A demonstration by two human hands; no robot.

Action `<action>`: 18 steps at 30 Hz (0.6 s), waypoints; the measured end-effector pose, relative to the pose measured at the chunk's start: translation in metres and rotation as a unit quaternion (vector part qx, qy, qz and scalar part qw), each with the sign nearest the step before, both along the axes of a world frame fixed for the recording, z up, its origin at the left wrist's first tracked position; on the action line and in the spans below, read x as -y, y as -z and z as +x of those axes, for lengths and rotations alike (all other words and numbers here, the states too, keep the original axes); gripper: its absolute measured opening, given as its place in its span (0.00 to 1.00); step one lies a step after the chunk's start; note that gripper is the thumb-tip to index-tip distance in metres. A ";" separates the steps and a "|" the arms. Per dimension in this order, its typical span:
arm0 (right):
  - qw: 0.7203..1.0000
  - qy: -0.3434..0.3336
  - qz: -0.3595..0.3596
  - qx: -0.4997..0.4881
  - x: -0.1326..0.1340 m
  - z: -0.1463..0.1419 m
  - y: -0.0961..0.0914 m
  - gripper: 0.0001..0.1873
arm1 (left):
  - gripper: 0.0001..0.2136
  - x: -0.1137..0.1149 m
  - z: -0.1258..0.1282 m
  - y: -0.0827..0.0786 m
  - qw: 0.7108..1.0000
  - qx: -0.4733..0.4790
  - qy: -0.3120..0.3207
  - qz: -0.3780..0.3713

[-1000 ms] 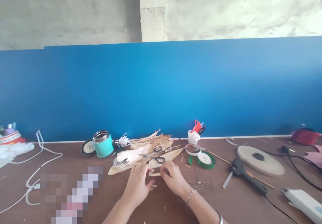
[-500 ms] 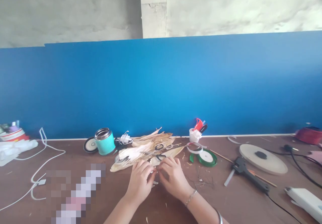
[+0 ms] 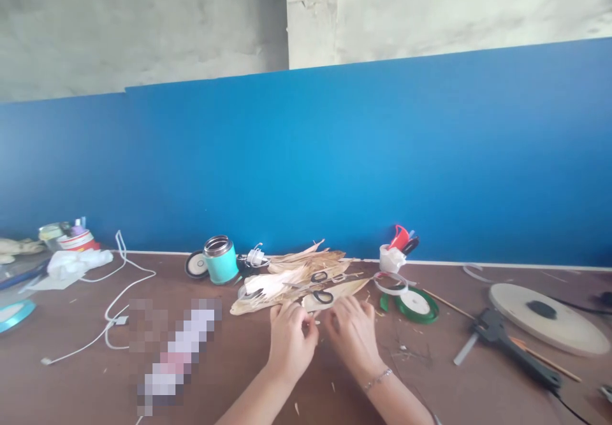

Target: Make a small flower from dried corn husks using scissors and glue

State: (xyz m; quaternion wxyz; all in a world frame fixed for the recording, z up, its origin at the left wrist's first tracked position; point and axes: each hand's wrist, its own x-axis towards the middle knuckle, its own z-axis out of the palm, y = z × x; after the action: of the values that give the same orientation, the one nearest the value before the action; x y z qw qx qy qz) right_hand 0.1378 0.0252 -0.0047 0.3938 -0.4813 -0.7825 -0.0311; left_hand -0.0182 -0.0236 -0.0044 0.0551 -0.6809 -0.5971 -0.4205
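Observation:
My left hand (image 3: 291, 341) is closed, thumb and fingertips pinched together just above the table. Beside it, a small gap away, my right hand (image 3: 352, 337) is closed too, with its fingers curled downward. Whatever either hand pinches is hidden or too small to make out. Right behind the hands lie dried corn husks (image 3: 277, 285), pale and layered. Black-handled scissors (image 3: 323, 296) rest on the husks, with another dark handle loop close by.
A turquoise food jar (image 3: 222, 266) stands open behind on the left. To the right are a green ribbon spool (image 3: 417, 304), a white cup of tools (image 3: 391, 259), a glue gun (image 3: 516, 348) and a pale round disc (image 3: 549, 318). White cable (image 3: 108, 316) trails across the left side.
The view has turned left, so the table's things appear farther right. My hands, nearly touching before, are now slightly apart. White scraps seen under my left hand no longer show.

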 end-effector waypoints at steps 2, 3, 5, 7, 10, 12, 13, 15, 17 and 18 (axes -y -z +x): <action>0.997 0.066 -0.034 0.010 -0.008 0.012 -0.003 0.11 | 0.07 -0.004 -0.008 0.001 0.999 0.031 -0.043 -0.010; 0.995 0.079 -0.052 0.013 -0.010 0.016 -0.005 0.11 | 0.07 -0.006 -0.012 0.001 0.997 0.047 -0.051 -0.019; 0.997 0.037 -0.068 0.015 -0.009 0.017 -0.008 0.10 | 0.07 -0.009 -0.018 0.001 0.997 0.058 -0.030 -0.038; 0.996 -0.055 -0.062 0.020 -0.002 0.011 -0.011 0.13 | 0.08 -0.011 -0.019 0.000 0.998 0.046 0.008 -0.049; 0.987 -0.147 -0.058 0.033 0.010 -0.002 -0.015 0.19 | 0.07 -0.008 -0.014 -0.003 0.998 0.002 0.050 -0.047; 0.985 -0.164 -0.053 0.034 0.016 -0.008 -0.016 0.12 | 0.07 -0.005 -0.009 -0.005 0.997 -0.031 0.058 -0.040; 0.985 -0.163 -0.049 0.033 0.018 -0.011 -0.016 0.10 | 0.07 -0.004 -0.006 -0.005 0.997 -0.044 0.057 -0.036; 0.987 -0.153 -0.035 0.029 0.019 -0.014 -0.016 0.11 | 0.07 -0.002 -0.001 -0.005 0.997 -0.058 0.046 -0.023; 0.991 -0.127 -0.020 0.025 0.017 -0.015 -0.013 0.10 | 0.08 -0.001 0.003 -0.005 0.998 -0.056 0.031 -0.006; 0.994 -0.106 -0.015 0.023 0.014 -0.014 -0.012 0.09 | 0.08 0.000 0.004 -0.004 0.998 -0.051 0.022 0.002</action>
State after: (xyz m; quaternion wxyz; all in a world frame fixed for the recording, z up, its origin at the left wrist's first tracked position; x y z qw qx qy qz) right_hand 0.1240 0.0108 0.0069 0.3697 -0.4009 -0.8381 0.0115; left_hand -0.0146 -0.0232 0.0001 0.0774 -0.7144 -0.5772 -0.3879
